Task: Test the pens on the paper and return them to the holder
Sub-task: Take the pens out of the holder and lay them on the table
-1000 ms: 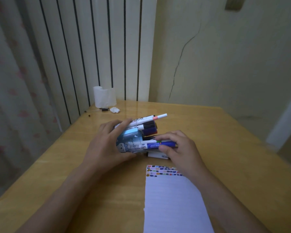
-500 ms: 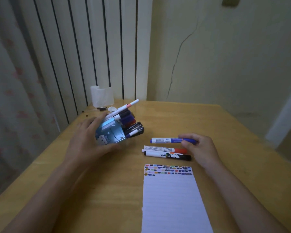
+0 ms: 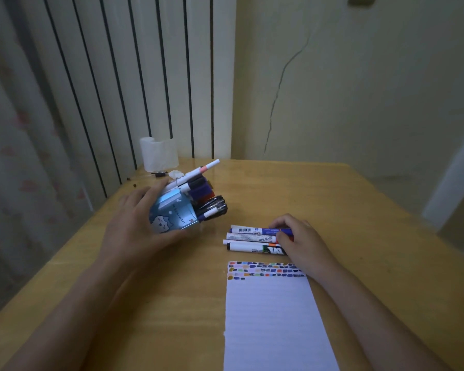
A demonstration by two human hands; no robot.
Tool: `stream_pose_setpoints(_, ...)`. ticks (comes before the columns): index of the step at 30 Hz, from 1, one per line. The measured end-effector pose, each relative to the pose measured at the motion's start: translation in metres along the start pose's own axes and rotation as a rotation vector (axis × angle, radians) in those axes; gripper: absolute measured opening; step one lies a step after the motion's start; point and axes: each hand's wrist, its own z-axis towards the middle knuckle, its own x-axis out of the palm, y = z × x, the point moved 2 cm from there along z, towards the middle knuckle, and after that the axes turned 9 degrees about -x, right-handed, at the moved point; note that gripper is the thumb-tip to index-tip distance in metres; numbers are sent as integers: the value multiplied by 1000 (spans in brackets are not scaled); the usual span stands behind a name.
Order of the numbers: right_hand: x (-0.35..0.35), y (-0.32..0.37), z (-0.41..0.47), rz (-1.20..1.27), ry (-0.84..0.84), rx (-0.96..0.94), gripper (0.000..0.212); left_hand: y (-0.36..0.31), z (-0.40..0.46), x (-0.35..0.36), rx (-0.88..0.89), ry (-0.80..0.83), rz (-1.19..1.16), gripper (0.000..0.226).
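While the left hand (image 3: pixel 137 228) grips the tilted holder (image 3: pixel 173 216), the right hand (image 3: pixel 303 239) pinches the blue marker (image 3: pixel 257 231), whose long axis points left toward the holder's mouth.

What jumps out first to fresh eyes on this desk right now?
The left hand grips a blue pen holder, tipped so its pens point right. Beside it, the right hand pinches a blue marker next to two more markers, just above the paper and its colour swatches.
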Motion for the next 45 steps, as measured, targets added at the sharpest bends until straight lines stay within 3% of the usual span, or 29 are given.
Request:
stream_pose_setpoints(9, 4, -1, -1, -136, 56, -103, 26, -6, 0, 0, 24, 9, 99, 108)
stream_pose_setpoints(17, -1, 11, -3, -144, 14, -83, 35, -12, 0, -6, 57, 40, 126, 107)
stream_pose_setpoints(24, 1, 66, -6, 157, -54, -158, 65, -33, -8, -9, 175, 24, 39, 109)
stream_pose_setpoints(28, 8, 84, -11, 307, -103, -217, 49, -41, -12, -6, 199, 55, -68, 108)
stream_pose_setpoints(32, 11, 86, -13, 251, -173, -235, 24, -43, -14, -2, 183, 85, -112, 109)
stream_pose_setpoints(45, -2, 60, -4, 279, -225, -177, 18, -27, -9, 2, 94, 125, -107, 107)
